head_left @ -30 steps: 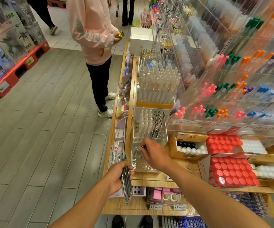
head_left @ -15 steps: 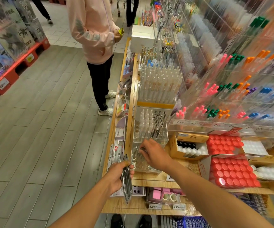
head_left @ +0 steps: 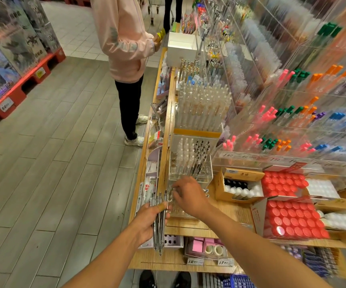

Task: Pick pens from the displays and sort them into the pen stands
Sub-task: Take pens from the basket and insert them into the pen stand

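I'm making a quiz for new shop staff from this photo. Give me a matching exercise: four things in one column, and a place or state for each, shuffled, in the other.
Things
1. bundle of silver pens
2. clear acrylic pen stand
3. tray of red round caps
4. person in a pink hooded top

Places or states
A. standing in the aisle by the shelf
B. gripped in the left hand
C. on the shelf, far right
D. under the reaching right hand

Pairs: 1-B, 2-D, 3-C, 4-A

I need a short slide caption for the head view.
Left hand grips a pen bundle; right hand reaches over the clear pen stand.
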Demonstrator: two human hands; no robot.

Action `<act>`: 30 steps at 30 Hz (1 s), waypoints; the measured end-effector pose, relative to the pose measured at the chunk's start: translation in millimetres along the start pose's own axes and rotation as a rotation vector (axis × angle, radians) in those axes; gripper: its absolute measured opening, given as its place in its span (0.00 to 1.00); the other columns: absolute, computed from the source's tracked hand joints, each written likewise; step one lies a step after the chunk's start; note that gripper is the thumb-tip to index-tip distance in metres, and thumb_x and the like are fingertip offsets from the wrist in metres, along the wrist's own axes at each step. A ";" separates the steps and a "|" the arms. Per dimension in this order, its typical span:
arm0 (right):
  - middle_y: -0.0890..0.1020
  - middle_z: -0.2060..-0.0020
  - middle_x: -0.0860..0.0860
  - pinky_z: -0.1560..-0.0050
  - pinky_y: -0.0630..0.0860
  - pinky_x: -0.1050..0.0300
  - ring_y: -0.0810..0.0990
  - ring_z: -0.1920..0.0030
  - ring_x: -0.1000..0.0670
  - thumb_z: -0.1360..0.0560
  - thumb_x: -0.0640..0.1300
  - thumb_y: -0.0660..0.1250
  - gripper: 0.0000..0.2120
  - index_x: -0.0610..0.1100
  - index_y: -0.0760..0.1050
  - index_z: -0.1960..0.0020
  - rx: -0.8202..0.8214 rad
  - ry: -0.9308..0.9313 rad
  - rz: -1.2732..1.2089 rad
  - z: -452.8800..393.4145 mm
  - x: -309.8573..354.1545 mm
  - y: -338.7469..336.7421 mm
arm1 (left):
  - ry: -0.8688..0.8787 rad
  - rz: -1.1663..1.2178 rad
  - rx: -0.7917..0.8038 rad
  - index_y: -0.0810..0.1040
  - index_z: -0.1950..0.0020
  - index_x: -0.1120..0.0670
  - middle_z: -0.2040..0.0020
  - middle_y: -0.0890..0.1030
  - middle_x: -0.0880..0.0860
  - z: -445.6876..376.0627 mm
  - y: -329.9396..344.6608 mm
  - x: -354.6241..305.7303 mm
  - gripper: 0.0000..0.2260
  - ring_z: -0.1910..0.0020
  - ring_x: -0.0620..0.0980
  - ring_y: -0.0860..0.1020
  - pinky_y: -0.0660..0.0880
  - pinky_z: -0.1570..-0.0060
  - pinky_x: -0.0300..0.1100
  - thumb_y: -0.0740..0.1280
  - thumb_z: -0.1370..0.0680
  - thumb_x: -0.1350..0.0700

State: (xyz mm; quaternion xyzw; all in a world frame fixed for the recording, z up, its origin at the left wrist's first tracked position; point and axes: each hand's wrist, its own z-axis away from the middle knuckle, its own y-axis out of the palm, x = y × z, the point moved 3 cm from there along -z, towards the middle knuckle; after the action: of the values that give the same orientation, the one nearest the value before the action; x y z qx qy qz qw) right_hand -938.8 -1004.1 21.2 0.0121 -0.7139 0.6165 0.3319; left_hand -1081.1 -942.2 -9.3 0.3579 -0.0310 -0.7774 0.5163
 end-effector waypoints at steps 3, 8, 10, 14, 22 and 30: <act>0.80 0.59 0.53 0.56 0.75 0.62 0.78 0.58 0.56 0.22 0.45 0.67 0.12 0.43 0.78 0.40 0.261 0.275 -0.454 2.9 3.6 -1.4 | -0.020 0.062 0.093 0.73 0.36 0.66 0.57 0.83 0.61 -0.2 1.2 1.3 0.20 0.68 0.52 0.79 0.78 0.71 0.43 0.72 0.26 0.61; 0.79 0.59 0.49 0.60 0.74 0.63 0.78 0.60 0.53 0.21 0.39 0.64 0.08 0.38 0.76 0.43 0.497 0.415 -1.074 9.5 2.2 -8.0 | -0.078 0.179 0.231 0.78 0.45 0.65 0.59 0.82 0.59 -2.2 -0.6 6.0 0.14 0.69 0.51 0.80 0.80 0.71 0.42 0.72 0.26 0.58; 0.78 0.59 0.49 0.60 0.71 0.61 0.75 0.61 0.53 0.21 0.39 0.64 0.09 0.38 0.75 0.42 0.495 0.442 -1.146 11.2 -1.2 -8.2 | -0.084 0.219 0.259 0.78 0.46 0.65 0.59 0.82 0.59 -2.5 -0.1 7.0 0.13 0.70 0.51 0.80 0.80 0.72 0.42 0.71 0.25 0.57; 0.76 0.62 0.48 0.63 0.72 0.61 0.74 0.64 0.52 0.23 0.39 0.66 0.05 0.40 0.72 0.49 0.411 0.452 -1.256 9.9 -0.7 -7.9 | -0.092 0.274 0.268 0.77 0.42 0.64 0.57 0.82 0.60 -2.1 1.6 10.7 0.14 0.70 0.51 0.80 0.79 0.74 0.42 0.69 0.23 0.58; 0.76 0.58 0.51 0.58 0.74 0.64 0.74 0.60 0.58 0.22 0.40 0.65 0.02 0.45 0.73 0.50 -0.062 0.232 -0.734 -3.1 0.2 -39.6 | -0.067 0.174 0.033 0.73 0.37 0.65 0.51 0.84 0.66 -6.5 -17.9 15.6 0.14 0.66 0.56 0.81 0.80 0.72 0.43 0.65 0.21 0.62; 0.77 0.58 0.52 0.58 0.78 0.56 0.77 0.59 0.53 0.20 0.46 0.62 0.04 0.47 0.71 0.47 -0.048 0.081 -0.420 4.5 7.3 -23.7 | -0.085 0.058 -0.072 0.72 0.38 0.66 0.52 0.85 0.63 -8.3 -27.4 21.1 0.10 0.63 0.56 0.84 0.82 0.68 0.44 0.62 0.18 0.64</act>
State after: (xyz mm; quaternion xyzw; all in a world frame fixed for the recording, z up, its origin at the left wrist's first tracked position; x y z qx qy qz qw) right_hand -936.4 -1010.8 45.3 0.1280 -0.6961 0.5167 0.4818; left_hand -1102.1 -944.2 -38.0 0.3048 -0.0352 -0.7773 0.5492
